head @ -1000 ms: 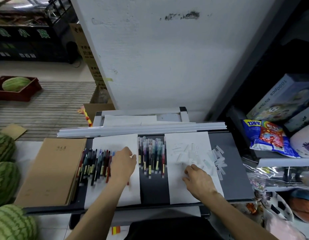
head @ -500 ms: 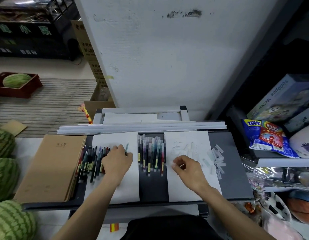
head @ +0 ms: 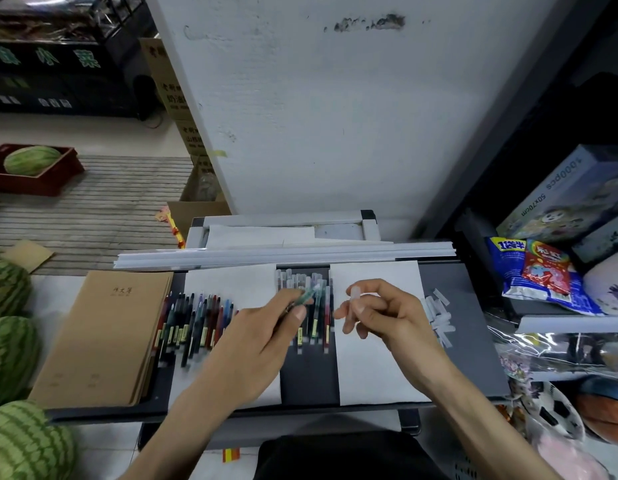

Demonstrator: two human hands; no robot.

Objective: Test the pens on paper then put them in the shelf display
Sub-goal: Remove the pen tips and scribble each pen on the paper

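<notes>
Two paper sheets (head: 370,375) lie in a dark tray (head: 474,358), with pens (head: 193,323) on the left one, more between them and loose caps (head: 439,317) at right. Left hand (head: 255,344) pinches a teal pen (head: 306,295) above the middle pens (head: 318,327); right hand (head: 387,317) pinches a clear cap (head: 355,295) beside it.

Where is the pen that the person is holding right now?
Head view: the pen is pinched in the left hand, above the middle row of pens, its tip toward the right hand, which pinches a clear cap.
</notes>
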